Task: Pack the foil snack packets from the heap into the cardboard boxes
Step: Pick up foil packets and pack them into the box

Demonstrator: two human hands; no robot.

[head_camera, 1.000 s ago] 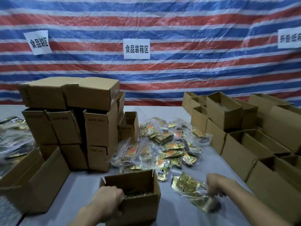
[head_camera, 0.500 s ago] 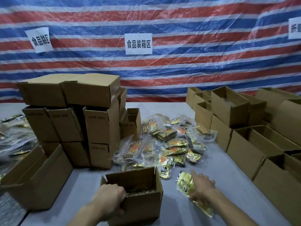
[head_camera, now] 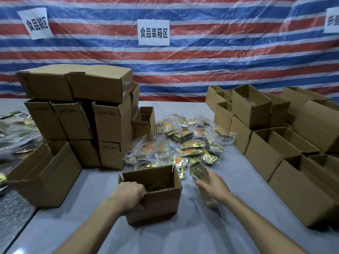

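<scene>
An open cardboard box (head_camera: 161,204) stands in front of me on the grey table, with packets partly visible inside. My left hand (head_camera: 129,197) grips its near left rim. Just right of the box, my right hand (head_camera: 213,186) holds a clear bag of gold foil snack packets (head_camera: 200,174), lifted a little off the table and blurred by motion. Behind the box lies the heap of foil snack packets (head_camera: 185,143), many in clear bags.
Stacked closed boxes (head_camera: 110,125) stand at the left, with a larger open box (head_camera: 49,180) in front of them. Several open boxes (head_camera: 275,149) line the right side. More bagged packets (head_camera: 14,132) lie at the far left. A striped tarp hangs behind.
My right hand has carried the bag of packets from the table at the right up and leftward, close to the box. My left hand has stayed on the box rim.
</scene>
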